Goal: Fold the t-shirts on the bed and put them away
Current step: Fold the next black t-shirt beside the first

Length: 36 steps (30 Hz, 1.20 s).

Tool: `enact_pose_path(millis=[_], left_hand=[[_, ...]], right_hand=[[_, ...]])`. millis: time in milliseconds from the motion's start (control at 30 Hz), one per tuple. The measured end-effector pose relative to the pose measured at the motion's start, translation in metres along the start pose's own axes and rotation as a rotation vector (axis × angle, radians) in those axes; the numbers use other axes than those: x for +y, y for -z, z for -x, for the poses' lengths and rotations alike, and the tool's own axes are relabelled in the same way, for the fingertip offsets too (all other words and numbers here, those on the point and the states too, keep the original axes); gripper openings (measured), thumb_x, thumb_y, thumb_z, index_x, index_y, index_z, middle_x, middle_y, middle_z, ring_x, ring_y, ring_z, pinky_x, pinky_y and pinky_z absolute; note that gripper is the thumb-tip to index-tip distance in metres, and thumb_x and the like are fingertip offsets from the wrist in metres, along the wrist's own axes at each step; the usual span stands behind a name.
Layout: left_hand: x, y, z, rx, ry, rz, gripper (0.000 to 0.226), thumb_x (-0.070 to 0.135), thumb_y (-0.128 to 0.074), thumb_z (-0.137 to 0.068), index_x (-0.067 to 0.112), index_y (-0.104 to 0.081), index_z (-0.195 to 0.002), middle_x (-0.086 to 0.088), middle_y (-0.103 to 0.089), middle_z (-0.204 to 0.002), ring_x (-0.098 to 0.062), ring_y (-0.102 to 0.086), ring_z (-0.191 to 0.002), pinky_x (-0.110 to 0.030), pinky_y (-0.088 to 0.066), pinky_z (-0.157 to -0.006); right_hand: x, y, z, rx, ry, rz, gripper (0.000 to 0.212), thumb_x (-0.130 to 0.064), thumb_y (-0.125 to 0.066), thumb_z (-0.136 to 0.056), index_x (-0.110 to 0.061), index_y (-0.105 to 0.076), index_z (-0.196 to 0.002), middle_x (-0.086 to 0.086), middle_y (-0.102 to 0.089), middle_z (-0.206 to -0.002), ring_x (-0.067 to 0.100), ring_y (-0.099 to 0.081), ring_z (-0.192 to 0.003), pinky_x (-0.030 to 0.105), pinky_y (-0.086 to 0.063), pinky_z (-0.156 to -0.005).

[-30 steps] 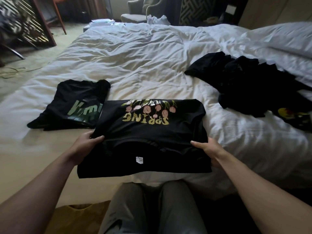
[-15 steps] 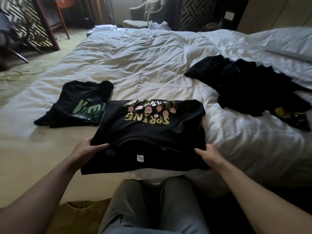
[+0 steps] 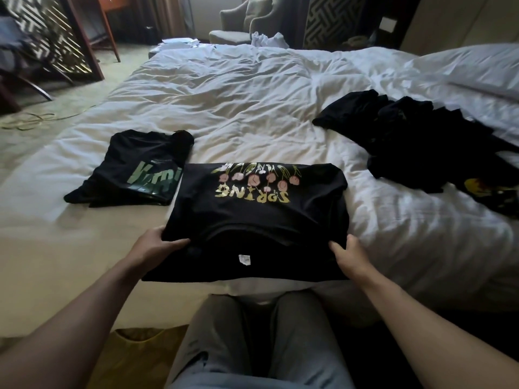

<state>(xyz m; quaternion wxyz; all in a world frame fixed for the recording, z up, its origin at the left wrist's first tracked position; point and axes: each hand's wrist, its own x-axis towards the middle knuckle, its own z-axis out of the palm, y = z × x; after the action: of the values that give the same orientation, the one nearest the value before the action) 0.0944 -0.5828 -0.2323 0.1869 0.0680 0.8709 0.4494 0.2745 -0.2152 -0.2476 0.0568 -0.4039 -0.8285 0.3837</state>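
1. The left hand (image 3: 153, 245) grips the folded SPRING t-shirt (image 3: 258, 220) at its left edge; the right hand (image 3: 351, 255) holds its right edge, thumb on top.
2. Left on the white bed (image 3: 252, 102) lies a folded green-print t-shirt (image 3: 134, 171).
3. The SPRING t-shirt sits at the near edge, partly overlapping it.
4. Far right, a pile of unfolded black shirts (image 3: 421, 141).
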Motion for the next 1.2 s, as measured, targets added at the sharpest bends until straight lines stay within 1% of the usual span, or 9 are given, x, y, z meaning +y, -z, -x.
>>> enact_pose_path(millis=[100, 167, 267, 367, 533, 700, 833, 1067, 1200], left_hand=[[0.001, 0.002, 0.003, -0.006, -0.032, 0.02, 0.047, 0.025, -0.085, -0.075, 0.015, -0.065, -0.116, -0.007, -0.073, -0.104, -0.026, -0.069, -0.096, -0.037, -0.054, -0.083], [0.002, -0.002, 0.01, 0.193, -0.105, -0.197, 0.065, 0.033, -0.083, -0.077, 0.011, -0.053, -0.13, -0.011, -0.065, -0.116, -0.032, -0.063, -0.105, -0.038, -0.049, -0.082], [-0.013, -0.017, 0.026, 0.462, -0.518, -0.688, 0.087, 0.055, -0.069, -0.081, 0.01, -0.037, -0.148, -0.017, -0.045, -0.143, -0.039, -0.045, -0.124, -0.048, -0.043, -0.093], [-0.04, -0.035, 0.038, 0.247, -0.792, -0.977, 0.089, 0.068, -0.05, -0.08, 0.017, -0.037, -0.152, -0.012, -0.031, -0.159, -0.035, -0.029, -0.145, -0.048, -0.037, -0.106], [-0.038, -0.04, 0.041, 0.28, -0.738, -0.898, 0.056, 0.04, -0.045, -0.086, 0.012, -0.06, -0.131, -0.01, -0.06, -0.13, -0.032, -0.051, -0.123, -0.049, -0.054, -0.086], [-0.027, -0.026, 0.042, 0.334, -0.767, -0.808, 0.041, 0.028, -0.042, -0.087, 0.014, -0.071, -0.113, -0.005, -0.065, -0.107, -0.029, -0.061, -0.099, -0.039, -0.059, -0.059], [-0.023, -0.026, 0.051, 0.382, -0.872, -0.829, 0.039, 0.025, -0.043, -0.087, 0.014, -0.074, -0.109, -0.005, -0.064, -0.097, -0.028, -0.06, -0.089, -0.035, -0.055, -0.056], [-0.044, -0.036, 0.056, 0.311, -0.958, -0.881, 0.027, 0.027, -0.048, -0.09, 0.013, -0.066, -0.105, -0.005, -0.058, -0.095, -0.026, -0.058, -0.082, -0.035, -0.048, -0.061], [-0.046, -0.036, 0.053, 0.226, -0.815, -0.893, 0.039, 0.052, -0.053, -0.087, 0.02, -0.067, -0.104, 0.0, -0.058, -0.096, -0.022, -0.058, -0.084, -0.033, -0.048, -0.065]], right_hand=[[0.001, 0.004, 0.001, -0.014, 0.008, 0.021, 0.026, -0.018, -0.057, -0.097, 0.003, -0.05, -0.11, 0.025, -0.059, -0.112, 0.041, -0.055, -0.112, 0.04, -0.042, -0.089], [-0.002, 0.003, 0.008, 0.034, 0.089, 0.121, 0.046, -0.019, -0.062, -0.093, 0.002, -0.041, -0.128, 0.027, -0.053, -0.126, 0.042, -0.052, -0.116, 0.042, -0.042, -0.092], [-0.003, -0.005, 0.025, 0.286, 0.52, 0.549, 0.087, -0.037, -0.076, -0.075, -0.004, -0.037, -0.146, 0.027, -0.044, -0.137, 0.046, -0.048, -0.119, 0.049, -0.045, -0.093], [0.007, -0.025, 0.04, 0.211, 0.86, 0.787, 0.092, -0.061, -0.071, -0.065, -0.019, -0.047, -0.144, 0.023, -0.041, -0.146, 0.041, -0.042, -0.131, 0.049, -0.039, -0.101], [0.009, -0.039, 0.048, 0.183, 0.921, 0.801, 0.065, -0.042, -0.079, -0.067, -0.015, -0.065, -0.125, 0.02, -0.058, -0.128, 0.037, -0.057, -0.118, 0.046, -0.053, -0.086], [0.008, -0.028, 0.043, 0.26, 1.018, 0.668, 0.038, -0.011, -0.087, -0.063, -0.013, -0.071, -0.097, 0.01, -0.065, -0.104, 0.031, -0.065, -0.097, 0.039, -0.055, -0.065], [0.01, -0.021, 0.043, 0.248, 1.032, 0.551, 0.034, 0.001, -0.083, -0.063, -0.01, -0.066, -0.091, 0.007, -0.064, -0.098, 0.028, -0.066, -0.089, 0.036, -0.058, -0.061], [0.023, -0.02, 0.04, 0.247, 1.067, 0.685, 0.034, -0.005, -0.084, -0.06, -0.01, -0.066, -0.088, 0.011, -0.062, -0.101, 0.031, -0.063, -0.094, 0.039, -0.056, -0.069], [0.025, -0.024, 0.041, 0.216, 1.109, 0.803, 0.032, -0.04, -0.069, -0.074, -0.013, -0.069, -0.091, 0.015, -0.063, -0.106, 0.033, -0.061, -0.1, 0.041, -0.053, -0.076]])
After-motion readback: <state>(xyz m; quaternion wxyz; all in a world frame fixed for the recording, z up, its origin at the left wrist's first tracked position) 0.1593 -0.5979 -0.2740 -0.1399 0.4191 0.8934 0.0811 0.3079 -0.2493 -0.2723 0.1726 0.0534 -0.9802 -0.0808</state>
